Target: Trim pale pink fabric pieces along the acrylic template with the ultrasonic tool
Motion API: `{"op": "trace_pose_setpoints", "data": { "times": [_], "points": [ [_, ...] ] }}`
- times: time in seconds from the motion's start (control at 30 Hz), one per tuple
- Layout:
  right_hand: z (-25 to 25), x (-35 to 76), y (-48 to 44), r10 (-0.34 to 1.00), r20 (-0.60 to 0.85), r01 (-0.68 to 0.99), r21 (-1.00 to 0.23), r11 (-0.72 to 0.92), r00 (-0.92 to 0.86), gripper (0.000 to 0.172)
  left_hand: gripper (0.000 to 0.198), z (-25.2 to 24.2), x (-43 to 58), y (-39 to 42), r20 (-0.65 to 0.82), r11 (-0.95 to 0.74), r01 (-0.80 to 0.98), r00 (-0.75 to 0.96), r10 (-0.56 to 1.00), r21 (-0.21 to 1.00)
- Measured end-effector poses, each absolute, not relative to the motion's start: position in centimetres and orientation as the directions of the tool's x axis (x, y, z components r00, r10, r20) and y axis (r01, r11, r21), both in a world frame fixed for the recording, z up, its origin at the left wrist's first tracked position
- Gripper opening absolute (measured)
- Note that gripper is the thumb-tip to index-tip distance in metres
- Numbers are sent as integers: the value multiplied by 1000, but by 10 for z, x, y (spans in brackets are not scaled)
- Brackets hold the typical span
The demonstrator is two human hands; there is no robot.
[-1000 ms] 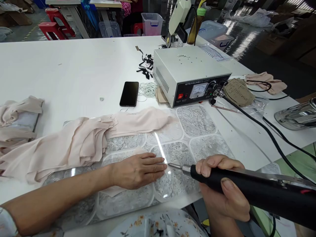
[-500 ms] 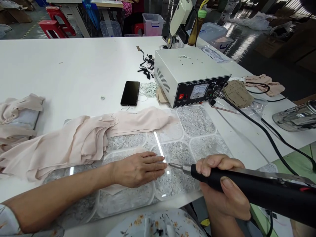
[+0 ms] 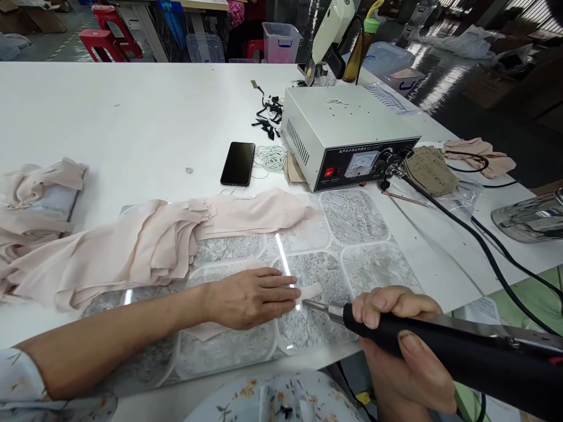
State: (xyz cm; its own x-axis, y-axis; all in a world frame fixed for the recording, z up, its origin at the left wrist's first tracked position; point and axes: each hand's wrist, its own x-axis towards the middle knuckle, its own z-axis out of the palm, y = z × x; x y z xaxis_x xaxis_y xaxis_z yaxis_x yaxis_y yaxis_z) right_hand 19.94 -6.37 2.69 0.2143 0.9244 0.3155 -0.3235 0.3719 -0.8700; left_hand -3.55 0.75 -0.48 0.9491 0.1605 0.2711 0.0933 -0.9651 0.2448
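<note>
My left hand (image 3: 253, 298) lies flat with fingers stretched over a thin pale pink fabric piece on the marbled mat (image 3: 316, 328). The narrow fabric end (image 3: 312, 291) sticks out past its fingertips, and another bit shows below the palm. My right hand (image 3: 404, 346) is wrapped around a black ultrasonic handpiece (image 3: 457, 346) with a pointed metal tip. That tip sits just beside my left fingertips, at the near edge of the fabric; whether it touches is hard to tell. Beyond my left hand rests a pile of pale pink fabric pieces (image 3: 132, 252).
Behind the mat stands a grey control box (image 3: 352, 126), its cable (image 3: 466, 223) running to the right. A phone (image 3: 238, 163), coiled elastic cord (image 3: 271, 159) and black scraps (image 3: 269, 114) lie left of it. A glass jar (image 3: 528, 217) is at far right.
The handpiece tip has shifted slightly towards me, baring the fabric end beyond my left fingertips. My left hand stays nearly in place. The whole view has shifted a little.
</note>
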Motion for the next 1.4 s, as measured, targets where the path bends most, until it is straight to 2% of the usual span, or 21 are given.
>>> {"op": "trace_pose_setpoints", "data": {
  "times": [0.2, 0.37, 0.47, 0.6, 0.77, 0.97, 1.27, 1.4],
  "points": [
    [27, 202, -63, 924, 322, -305, -876, 373, 208, 4, 34, -5, -34, 7, 265, -954, 95, 948, 174, 286],
    [28, 206, -61, 884, 349, -261, -863, 432, 310, 8, 35, 2, -35, 11, 243, -892, 73, 949, 199, 446],
    [25, 207, -59, 859, 369, -230, -856, 463, 355, 9, 35, 10, -39, 13, 247, -863, 105, 935, 256, 495],
    [20, 210, -55, 856, 369, -230, -855, 465, 362, 9, 28, 16, -47, 8, 280, -866, 164, 904, 324, 473],
    [18, 221, -39, 813, 444, -174, -828, 533, 377, 10, 23, 14, -45, 0, 278, -893, 229, 895, 350, 388],
    [21, 224, -20, 765, 482, -156, -794, 588, 427, 11, 23, 20, -21, 21, 337, -936, 171, 900, 275, 306],
    [23, 223, -15, 806, 424, -227, -810, 541, 413, 10, 20, 19, 4, 45, 221, -940, 96, 959, 175, 327],
    [24, 223, -13, 791, 450, -236, -786, 571, 414, 10, 21, 22, 2, 49, 204, -960, 33, 975, 92, 278]
  ]
}}
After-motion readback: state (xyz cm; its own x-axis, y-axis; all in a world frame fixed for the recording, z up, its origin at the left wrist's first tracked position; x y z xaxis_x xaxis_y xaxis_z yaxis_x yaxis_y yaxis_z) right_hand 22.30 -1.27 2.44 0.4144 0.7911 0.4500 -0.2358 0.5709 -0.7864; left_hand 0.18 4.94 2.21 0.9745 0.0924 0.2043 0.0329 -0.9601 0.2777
